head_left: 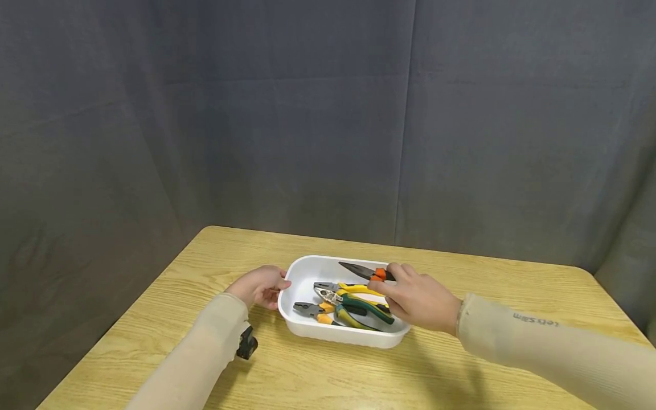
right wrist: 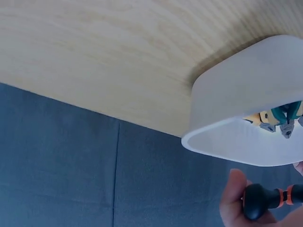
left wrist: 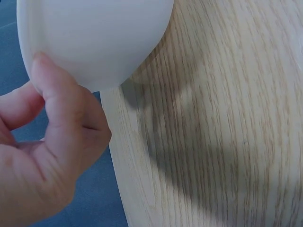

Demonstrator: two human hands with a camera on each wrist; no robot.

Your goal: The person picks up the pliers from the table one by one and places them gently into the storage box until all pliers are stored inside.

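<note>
1. Step in hand, as I judge it: lifting one tool out of the bin. The right hand has its fingers curled round the handle of the long-nose pliers — black with orange bands — which lie at the far side of the white plastic bin, tip pointing left.
2. The left hand rests against the bin's left end, thumb on the rim, fingers loosely bent and clamped on nothing (a steadying touch, by the look of it).
3. The next move likely calls for a clean upward draw, so the pliers' slim nose does not snag the tools below.
4. In the bin: yellow-handled pliers, green-and-yellow combination pliers, and smaller yellow-grip pliers — lying close, some crossing.
5. Materials: the bin is smooth, matte, round-cornered; the table is pale wood with straight grain and a rounded edge. A grey cloth backdrop hangs in soft folds.
</note>
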